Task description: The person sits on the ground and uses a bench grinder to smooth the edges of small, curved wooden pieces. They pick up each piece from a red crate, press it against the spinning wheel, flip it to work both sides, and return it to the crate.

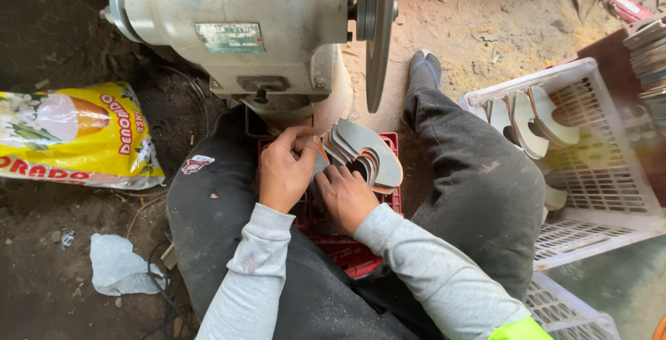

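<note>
Grey curved metal blades [364, 153] are fanning at twelve o'clock of the right hand [345, 198]; both it and the left hand [286, 171] are pinching them over the red crate [354, 253].

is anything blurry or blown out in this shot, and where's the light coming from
Head view: daylight falls from the upper right, where the sandy ground looks washed out; the left side sinks into shadow. The hands, left and right, and the fanned grey pieces are sharp. The wide lens bends the white crate at the edge.

Matt grey metal plates [368, 149], red plastic crate [347, 250], glossy bag [76, 135]
</note>
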